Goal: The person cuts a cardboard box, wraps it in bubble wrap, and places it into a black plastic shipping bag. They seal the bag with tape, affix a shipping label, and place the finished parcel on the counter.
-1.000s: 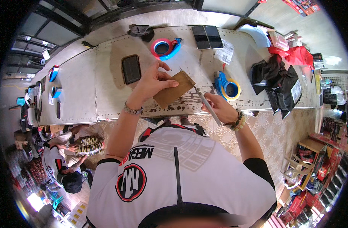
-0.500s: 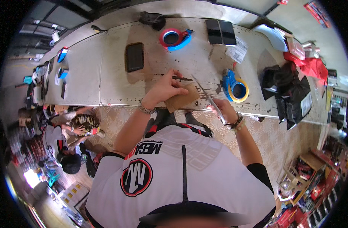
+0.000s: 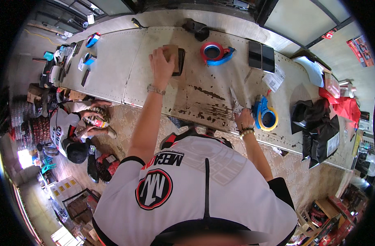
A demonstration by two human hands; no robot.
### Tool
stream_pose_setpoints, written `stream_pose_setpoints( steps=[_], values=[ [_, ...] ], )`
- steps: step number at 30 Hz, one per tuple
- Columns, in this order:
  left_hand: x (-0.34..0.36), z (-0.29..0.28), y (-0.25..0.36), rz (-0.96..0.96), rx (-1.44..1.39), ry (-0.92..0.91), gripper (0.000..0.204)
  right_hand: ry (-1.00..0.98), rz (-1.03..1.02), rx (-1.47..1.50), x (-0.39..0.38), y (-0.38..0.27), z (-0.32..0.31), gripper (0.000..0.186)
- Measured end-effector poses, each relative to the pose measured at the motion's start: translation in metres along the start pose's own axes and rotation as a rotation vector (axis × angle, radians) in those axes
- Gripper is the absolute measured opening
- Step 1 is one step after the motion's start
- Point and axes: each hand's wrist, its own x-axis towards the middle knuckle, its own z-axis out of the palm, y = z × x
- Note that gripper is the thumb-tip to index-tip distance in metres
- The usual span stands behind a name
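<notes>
At the far middle of the worktable [image 3: 113, 69], my left hand [image 3: 162, 65] is closed on a small piece of brown cardboard [image 3: 171, 52]. The cardboard partly covers a dark rectangular object with a brown rim [image 3: 181, 61], which lies flat. Close to the near edge, my right hand [image 3: 245, 119] grips metal scissors [image 3: 236, 105] low against the tabletop, blades aimed away from me. Just right of that hand stands a blue tape dispenser [image 3: 260, 107] with a yellow-edged roll [image 3: 270, 119].
A red tape roll [image 3: 204, 51] in a blue dispenser, two dark phone-like slabs [image 3: 261, 56] and a white label sheet [image 3: 274, 78] lie farther back. Black plastic packages [image 3: 318, 127] and a red bag [image 3: 346, 107] occupy the right end. Another person [image 3: 66, 127] sits at the left.
My left hand has carried the cardboard away from the near edge to the dark rectangular object. The scissors have come down toward the tabletop in my right hand. The view has shifted.
</notes>
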Motion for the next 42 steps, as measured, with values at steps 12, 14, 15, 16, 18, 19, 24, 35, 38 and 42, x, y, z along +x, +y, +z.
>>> stream_pose_setpoints(
  steps=[12, 14, 15, 16, 18, 19, 24, 35, 38, 42],
  values=[
    [-0.017, -0.006, 0.007, 0.225, 0.096, -0.057, 0.037, 0.014, -0.039, 0.009, 0.011, 0.007, 0.005, 0.052],
    [-0.022, 0.004, 0.019, 0.135, 0.115, -0.027, 0.034, -0.022, -0.056, 0.017, 0.016, 0.007, 0.005, 0.053],
    [-0.024, 0.009, 0.024, 0.129, 0.093, 0.045, 0.033, -0.042, -0.04, 0.01, 0.017, 0.008, 0.004, 0.054],
    [-0.025, 0.01, 0.023, 0.14, 0.121, -0.004, 0.036, -0.082, -0.007, -0.019, 0.02, 0.007, 0.004, 0.056],
    [-0.023, 0.012, 0.021, 0.288, 0.086, 0.011, 0.042, -0.093, -0.021, -0.019, 0.022, 0.005, 0.002, 0.057],
    [-0.02, 0.009, 0.016, 0.359, 0.06, -0.048, 0.043, -0.092, -0.007, -0.019, 0.022, 0.005, 0.0, 0.056],
    [-0.014, -0.017, -0.009, 0.556, 0.069, -0.27, 0.047, 0.286, -0.052, 0.139, 0.006, 0.012, -0.013, 0.043],
    [-0.036, -0.015, -0.017, 0.479, 0.307, -0.133, 0.061, 0.419, 0.402, -0.135, 0.005, 0.064, 0.002, 0.078],
    [-0.037, -0.019, -0.017, 0.326, 0.307, -0.163, 0.061, 0.338, 0.374, -0.044, 0.003, 0.065, -0.005, 0.064],
    [-0.027, -0.035, -0.034, 0.465, 0.146, -0.443, 0.062, 0.384, 0.41, 0.155, -0.004, 0.068, -0.044, 0.067]
  ],
)
